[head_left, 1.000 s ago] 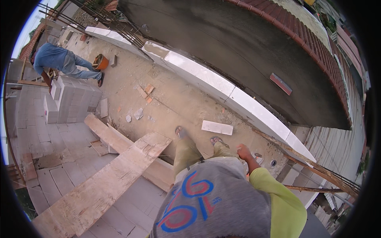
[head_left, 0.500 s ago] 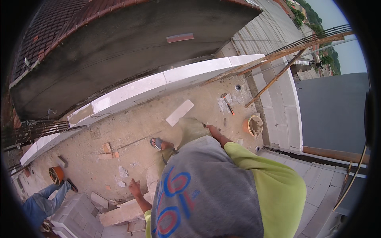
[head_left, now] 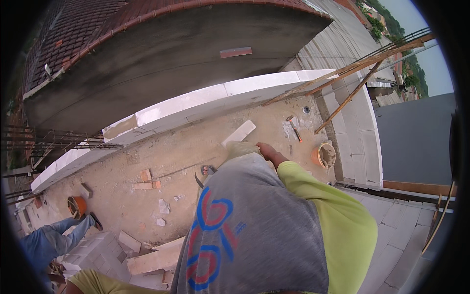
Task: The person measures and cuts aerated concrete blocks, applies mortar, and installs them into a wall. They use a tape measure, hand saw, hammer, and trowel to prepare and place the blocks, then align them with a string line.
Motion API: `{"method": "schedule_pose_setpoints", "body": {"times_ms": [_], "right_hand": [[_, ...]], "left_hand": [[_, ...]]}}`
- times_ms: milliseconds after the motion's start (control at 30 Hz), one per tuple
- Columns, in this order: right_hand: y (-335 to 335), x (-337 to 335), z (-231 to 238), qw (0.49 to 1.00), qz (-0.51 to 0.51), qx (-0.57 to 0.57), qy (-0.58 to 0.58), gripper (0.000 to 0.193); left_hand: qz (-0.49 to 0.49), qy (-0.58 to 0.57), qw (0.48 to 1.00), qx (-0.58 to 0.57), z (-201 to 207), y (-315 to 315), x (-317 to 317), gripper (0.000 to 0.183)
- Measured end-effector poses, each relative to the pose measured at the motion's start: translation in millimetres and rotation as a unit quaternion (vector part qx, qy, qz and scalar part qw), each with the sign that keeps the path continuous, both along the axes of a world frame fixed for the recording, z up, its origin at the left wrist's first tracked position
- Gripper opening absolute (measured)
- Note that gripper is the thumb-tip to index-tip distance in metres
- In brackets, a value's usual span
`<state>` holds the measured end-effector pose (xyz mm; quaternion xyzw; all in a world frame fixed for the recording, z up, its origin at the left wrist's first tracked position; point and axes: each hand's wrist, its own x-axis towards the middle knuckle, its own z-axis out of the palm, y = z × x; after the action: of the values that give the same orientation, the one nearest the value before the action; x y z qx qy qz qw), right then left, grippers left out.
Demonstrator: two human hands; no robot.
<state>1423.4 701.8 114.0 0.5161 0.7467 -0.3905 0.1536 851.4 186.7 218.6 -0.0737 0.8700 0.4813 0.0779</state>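
Note:
My right hand (head_left: 267, 151) is at the side of my olive trouser leg (head_left: 242, 149), its fingers curled in against the cloth. My left sleeve (head_left: 95, 282) reaches out toward the lower left. The left hand itself is out of the picture past the lower edge. Ahead of my knee, a pale block (head_left: 239, 133) lies on the dusty floor. A sandalled foot (head_left: 208, 170) shows beside my grey shirt. To the right of my right hand are a hammer (head_left: 294, 129) and an orange bucket (head_left: 325, 156) of grey mix.
A low white block wall (head_left: 186, 102) runs along the far side. Wooden poles (head_left: 350, 98) lean at the right. Broken brick pieces (head_left: 146, 185) and long slabs (head_left: 152, 262) lie at the left. Another person's legs (head_left: 63, 235) stand near a second orange bucket (head_left: 77, 206).
My left hand has swung down and left, out of the picture. The right hand stays at the trouser leg. The whole scene has shifted a little to the right.

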Motion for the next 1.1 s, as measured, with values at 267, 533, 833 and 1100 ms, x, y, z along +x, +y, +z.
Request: {"method": "schedule_pose_setpoints", "body": {"times_ms": [267, 533, 833, 1100], "right_hand": [[2, -26, -25, 0.999, -0.019, 0.016, 0.020, 0.050], [36, -29, -48, 0.999, 0.020, 0.036, -0.006, 0.044], [19, -39, -1, 0.999, 0.010, -0.003, -0.037, 0.042], [20, -29, -19, 0.999, -0.044, 0.019, 0.000, 0.036]], "left_hand": [[0.018, -0.262, 0.963, -0.058, -85, -77, 187, 0.039], [-0.022, -0.303, 0.951, -0.052, -95, -72, 211, 0.040], [-0.026, -0.080, 0.996, -0.038, -62, 0, 46, 0.040], [-0.112, 0.004, 0.993, 0.048, -13, 147, -33, 0.041]]}}
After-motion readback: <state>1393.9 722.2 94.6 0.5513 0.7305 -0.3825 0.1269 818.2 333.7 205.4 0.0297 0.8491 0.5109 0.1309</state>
